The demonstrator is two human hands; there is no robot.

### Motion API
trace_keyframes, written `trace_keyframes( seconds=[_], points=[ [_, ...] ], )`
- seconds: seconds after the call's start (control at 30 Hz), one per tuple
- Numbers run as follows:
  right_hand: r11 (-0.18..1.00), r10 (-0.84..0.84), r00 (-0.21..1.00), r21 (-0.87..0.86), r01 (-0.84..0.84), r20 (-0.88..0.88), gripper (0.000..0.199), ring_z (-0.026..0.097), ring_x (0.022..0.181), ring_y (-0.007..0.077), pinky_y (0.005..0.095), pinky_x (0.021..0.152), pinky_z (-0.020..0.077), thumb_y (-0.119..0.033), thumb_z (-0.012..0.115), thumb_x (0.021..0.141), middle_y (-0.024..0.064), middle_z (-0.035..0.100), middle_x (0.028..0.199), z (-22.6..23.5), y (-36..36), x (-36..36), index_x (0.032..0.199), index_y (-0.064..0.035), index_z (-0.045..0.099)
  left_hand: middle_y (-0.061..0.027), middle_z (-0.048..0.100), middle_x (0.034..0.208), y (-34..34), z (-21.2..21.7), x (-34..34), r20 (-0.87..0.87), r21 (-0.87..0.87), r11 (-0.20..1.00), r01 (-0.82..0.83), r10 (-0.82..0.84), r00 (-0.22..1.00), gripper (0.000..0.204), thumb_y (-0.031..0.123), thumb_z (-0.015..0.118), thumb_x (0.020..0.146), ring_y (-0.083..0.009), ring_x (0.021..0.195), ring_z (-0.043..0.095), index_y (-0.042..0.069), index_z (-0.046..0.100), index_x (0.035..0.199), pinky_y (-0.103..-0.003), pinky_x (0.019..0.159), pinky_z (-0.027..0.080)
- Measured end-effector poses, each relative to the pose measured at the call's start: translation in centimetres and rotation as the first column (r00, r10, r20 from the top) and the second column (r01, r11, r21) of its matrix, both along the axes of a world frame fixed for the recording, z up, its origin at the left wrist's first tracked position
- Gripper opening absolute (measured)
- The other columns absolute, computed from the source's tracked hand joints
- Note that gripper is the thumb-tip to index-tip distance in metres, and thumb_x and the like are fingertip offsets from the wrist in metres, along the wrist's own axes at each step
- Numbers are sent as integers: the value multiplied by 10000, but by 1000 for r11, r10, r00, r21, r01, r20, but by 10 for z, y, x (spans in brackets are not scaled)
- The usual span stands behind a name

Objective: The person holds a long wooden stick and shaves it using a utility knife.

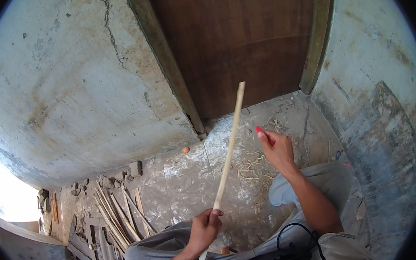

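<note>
A long, pale wooden strip point(231, 145) slants up and away from my lap toward the door. Its lower part is wrapped in the closed fingers of my left hand point(205, 232), and its lower end runs on below the hand to the picture's bottom edge. My right hand point(280, 152) is closed around a small red tool point(259, 129), of which only bits of red show; any blade is hidden or too small to make out. This hand is held to the right of the strip, apart from it. Curly pale shavings point(254, 169) lie on the floor between strip and right knee.
Several more strips point(117, 213) lie at the left, beside broken slatted pieces point(97, 244). Rubble point(105, 181) lines the left wall point(68, 97). A small orange ball point(186, 150) rests near the brown door point(240, 39). At the right stands a stained wall point(378, 63); a black cable point(293, 225) crosses my lap.
</note>
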State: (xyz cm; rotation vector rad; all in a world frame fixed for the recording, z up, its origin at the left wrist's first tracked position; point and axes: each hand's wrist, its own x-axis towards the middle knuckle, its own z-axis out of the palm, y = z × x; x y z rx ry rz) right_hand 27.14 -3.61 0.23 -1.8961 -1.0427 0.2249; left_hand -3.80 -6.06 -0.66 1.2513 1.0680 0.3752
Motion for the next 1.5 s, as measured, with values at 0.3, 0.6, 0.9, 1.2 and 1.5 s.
trace_keyframes(
  seconds=[0.3, 0.6, 0.9, 1.2, 1.5],
  points=[
    [860, 507, 861, -94, -501, 52, 316, 673, 631, 334, 396, 588, 513, -362, 678, 935, 180, 678, 726, -12, -23, -69, 1029, -70, 752, 7, 479, 648, 7, 3, 3, 59, -217, 970, -108, 124, 991, 265, 229, 462, 1087, -62, 478, 377, 7, 607, 1071, -244, 426, 301],
    [837, 539, 838, -166, -521, 88, 344, 688, 691, 380, 459, 611, 533, -389, 637, 948, 179, 693, 760, -13, -23, -68, 1009, -67, 743, 10, 482, 646, 4, -5, 3, 42, -125, 989, -83, 88, 995, 277, 241, 469, 1086, -50, 481, 373, 6, 616, 1070, -230, 433, 290],
    [879, 476, 852, -106, -464, 220, 353, 702, 674, 346, 438, 582, 544, -385, 674, 927, 151, 714, 766, -13, -23, -69, 1016, -53, 753, 11, 501, 634, -5, -4, 3, -78, 240, 971, -6, 25, 997, 311, 247, 449, 1089, -49, 493, 420, -12, 608, 1025, -235, 442, 317],
    [889, 458, 865, -136, -438, 208, 392, 718, 714, 349, 435, 605, 557, -415, 676, 917, 159, 736, 835, -15, -18, -70, 1044, -55, 766, -15, 546, 622, -5, 5, 5, -106, 225, 974, -13, 38, 994, 374, 289, 484, 1074, -72, 550, 483, -43, 629, 982, -271, 507, 395],
    [897, 438, 881, -151, -415, 179, 391, 714, 721, 359, 443, 602, 550, -410, 687, 908, 163, 730, 821, -14, -13, -69, 1022, -45, 767, 17, 484, 619, -7, 7, 4, -38, 82, 995, -61, 64, 997, 308, 246, 449, 1088, -42, 481, 409, -12, 598, 1012, -236, 424, 307]
  ],
)
